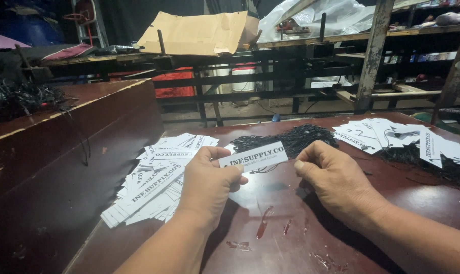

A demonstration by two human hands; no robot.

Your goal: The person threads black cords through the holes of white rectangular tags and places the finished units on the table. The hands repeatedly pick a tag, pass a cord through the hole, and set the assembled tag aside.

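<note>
Tag point(254, 155), a white card strip with black print, sits pinched at its near end between the thumb and fingers of the left hand point(207, 182), held flat above the dark red table point(291, 238). The right hand point(331, 175) has its fingertips closed together at the tag's far end, seemingly on a thin black string, though that is too fine to tell. A big heap of plain tags point(154, 182) lies left of the hands, so much looks left to do. Just beyond the tag lies a bundle of black strings point(291, 139). Farther right, a smaller spread of tags with strings point(402, 137) looks finished.
</note>
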